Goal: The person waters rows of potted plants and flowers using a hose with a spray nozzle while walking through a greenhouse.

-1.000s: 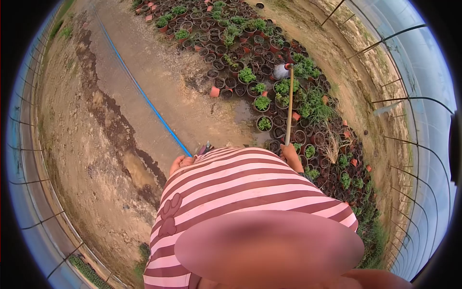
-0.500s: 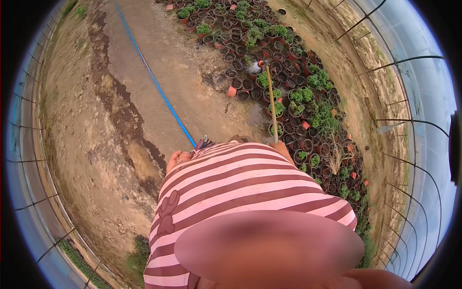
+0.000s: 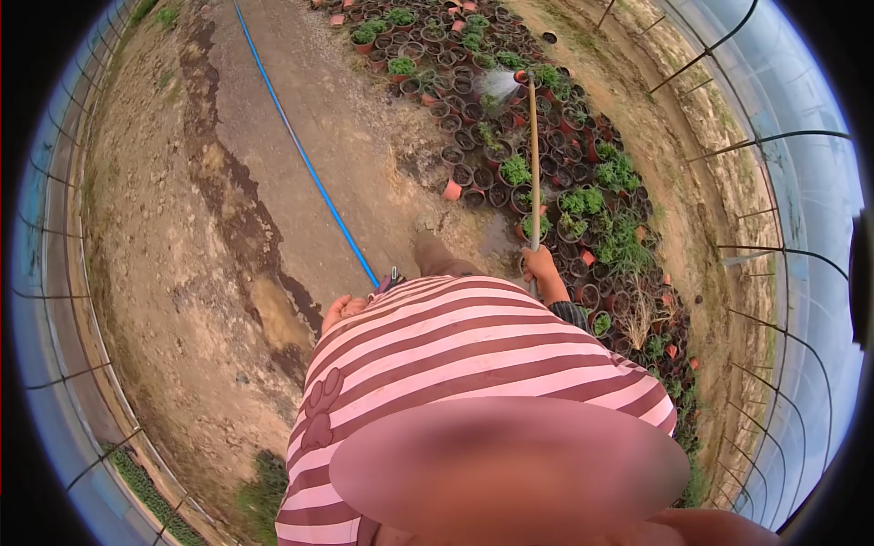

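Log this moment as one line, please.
right hand: grips wand | wand head: sprays water over pots | left hand: near blue hose, grip unclear

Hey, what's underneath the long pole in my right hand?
Under the pole are crowded pots, some holding green plants. What the pole and your right hand directly cover can't be seen.

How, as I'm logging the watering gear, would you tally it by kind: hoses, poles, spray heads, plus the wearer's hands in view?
Blue hose: 1
Pole: 1
Spray head: 1
Hands, left hand and right hand: 2
Total: 5
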Demonstrator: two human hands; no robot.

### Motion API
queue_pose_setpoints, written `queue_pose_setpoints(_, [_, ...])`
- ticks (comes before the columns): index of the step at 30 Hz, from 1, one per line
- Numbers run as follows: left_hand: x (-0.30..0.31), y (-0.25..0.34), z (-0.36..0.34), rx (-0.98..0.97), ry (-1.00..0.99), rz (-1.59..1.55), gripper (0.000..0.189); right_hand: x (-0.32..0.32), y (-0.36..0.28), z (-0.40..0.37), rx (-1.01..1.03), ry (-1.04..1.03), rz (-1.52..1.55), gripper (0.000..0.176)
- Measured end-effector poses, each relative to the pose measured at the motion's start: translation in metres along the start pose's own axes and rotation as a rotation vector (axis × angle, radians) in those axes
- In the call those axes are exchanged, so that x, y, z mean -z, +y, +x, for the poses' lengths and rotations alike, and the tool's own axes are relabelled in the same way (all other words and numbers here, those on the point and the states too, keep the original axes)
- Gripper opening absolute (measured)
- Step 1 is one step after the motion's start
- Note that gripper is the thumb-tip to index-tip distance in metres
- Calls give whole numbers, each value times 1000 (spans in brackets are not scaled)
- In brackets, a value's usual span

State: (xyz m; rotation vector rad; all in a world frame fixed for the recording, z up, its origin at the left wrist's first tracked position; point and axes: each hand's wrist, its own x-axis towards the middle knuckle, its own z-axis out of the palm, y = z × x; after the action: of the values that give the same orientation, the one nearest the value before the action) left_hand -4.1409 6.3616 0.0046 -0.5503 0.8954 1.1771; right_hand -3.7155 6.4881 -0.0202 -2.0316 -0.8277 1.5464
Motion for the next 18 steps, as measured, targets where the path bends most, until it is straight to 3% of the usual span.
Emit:
queue_pose_setpoints(3, [1,28,27,445,-197,-394,25,-7,-7,31,-12,10,48,23])
queue_pose_setpoints(5, [-7,46,40,489,-187,-390,24,-12,-13,51,-45,8,10,23])
queue_pose_setpoints(9, [-46,77,75,322,-107,-246,22,-25,-44,85,-115,37,48,19])
queue_pose_setpoints(14, [-109,107,124,40,21,10,20,-38,-92,132,-53,2,122,18])
queue_pose_setpoints(18, [-163,126,161,-52,88,113,19,-43,-152,166,-69,22,145,19])
